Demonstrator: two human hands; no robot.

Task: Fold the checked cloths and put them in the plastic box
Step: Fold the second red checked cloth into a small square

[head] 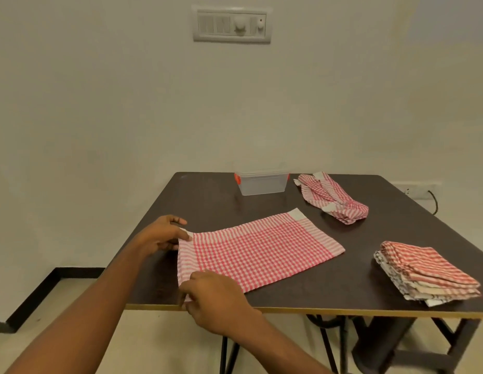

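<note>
We pinch both near corners of the checked cloth (258, 252), left hand (162, 234) and right hand (213, 295), its length running away rightward.

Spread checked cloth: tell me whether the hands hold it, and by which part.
Both hold the spread checked cloth at its left end: the left hand pinches the far-left corner, the right hand pinches the near-left corner by the table edge.

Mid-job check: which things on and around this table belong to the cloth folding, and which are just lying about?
Part of the job:
- spread checked cloth, pinched by left hand and right hand
- crumpled checked cloth
- folded stack
- plastic box

Lying about:
- switch panel
- wall socket
</note>
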